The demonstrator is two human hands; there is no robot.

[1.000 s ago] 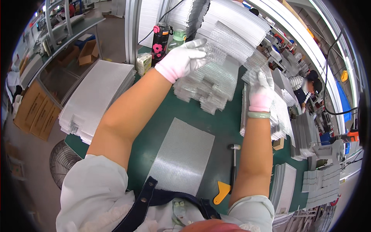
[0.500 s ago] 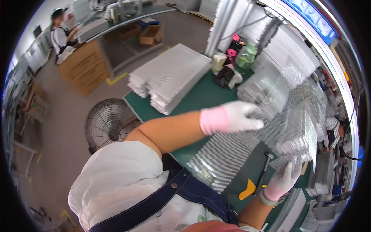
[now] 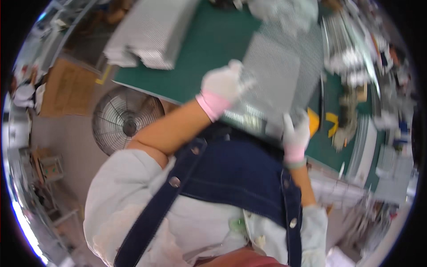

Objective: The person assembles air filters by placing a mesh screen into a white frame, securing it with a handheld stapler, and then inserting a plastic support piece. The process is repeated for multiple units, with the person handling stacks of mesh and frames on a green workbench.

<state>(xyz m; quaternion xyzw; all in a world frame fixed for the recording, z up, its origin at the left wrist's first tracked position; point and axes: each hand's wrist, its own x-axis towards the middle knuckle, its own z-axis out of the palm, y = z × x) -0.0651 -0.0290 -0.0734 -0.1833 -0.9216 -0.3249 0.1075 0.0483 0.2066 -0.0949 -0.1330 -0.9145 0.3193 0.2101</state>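
Note:
A pale grey finely patterned sheet (image 3: 270,73) lies before me on the green table (image 3: 218,42), over darker mesh-like material (image 3: 311,58). My left hand (image 3: 221,83), in a white glove with a pink cuff, is at the sheet's left edge. Motion smears its fingers, so any grip there is unclear. At the sheet's near right corner is my right hand (image 3: 296,135), gloved the same way, thumb and fingers apart. Just beside it lies a yellow flat tool (image 3: 313,121). A small pale patch (image 3: 252,122) shows near the sheet's front edge.
A stack of similar grey panels (image 3: 151,26) stands at the table's far left. Clear plastic wrapping (image 3: 289,13) lies at the back, shiny strips (image 3: 347,49) to the right. A second yellow piece (image 3: 332,123) and long pale bars (image 3: 359,149) lie farther right. A floor fan (image 3: 129,127) stands left.
My view has tipped down toward my body. My right hand has left the shiny strips and come to the sheet's near right corner. My left hand has drawn back to its left edge.

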